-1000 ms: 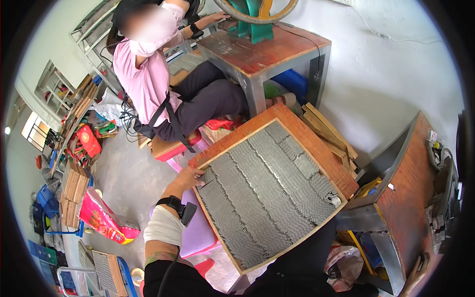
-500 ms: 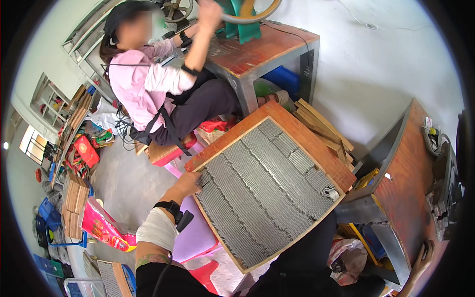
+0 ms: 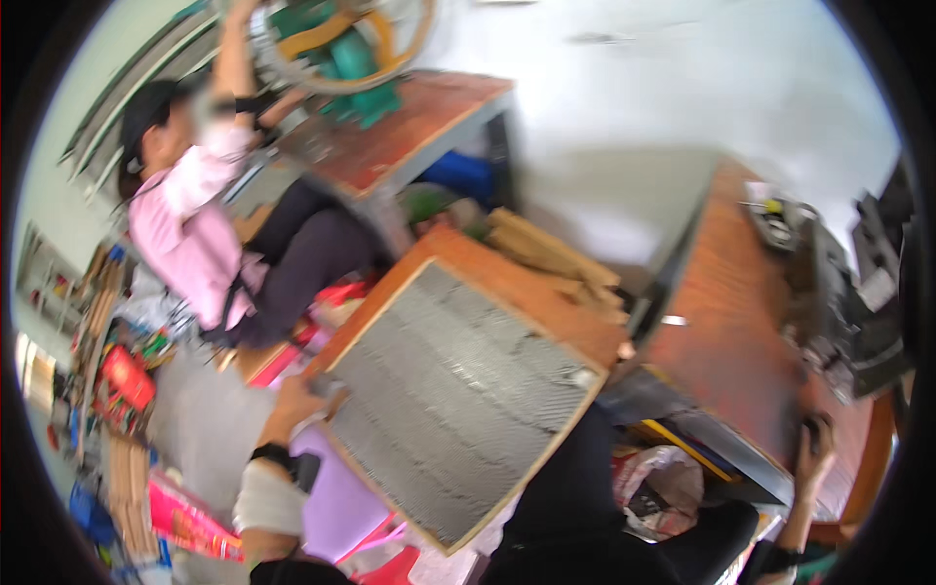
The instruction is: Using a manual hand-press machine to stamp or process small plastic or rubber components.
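Observation:
A shallow wooden-framed tray (image 3: 434, 522) lies tilted across a reddish wooden board (image 3: 507, 268) in front of me. Packed rows of thin grey metal pieces (image 3: 448, 400) fill it; blur hides their exact kind. My left hand (image 3: 297, 402) is closed on the tray's left edge, fingers over the rim. Far to the right, my right hand (image 3: 817, 463) is at the edge of a worn reddish table (image 3: 726, 341). Its fingers curl around a dark spot, and what they hold is too blurred to name.
A co-worker in pink (image 3: 195, 244) sits at the far left by a green press with a large wheel (image 3: 424, 39) on a metal-legged table (image 3: 429, 117). Wooden strips (image 3: 556, 258) lie behind the board. A purple stool (image 3: 336, 497) and a plastic bag (image 3: 663, 483) are near my legs.
My view has swung right, so the tray and co-worker appear farther left. My right hand now shows more fully at the table edge. The co-worker's raised arm is higher, near the wheel.

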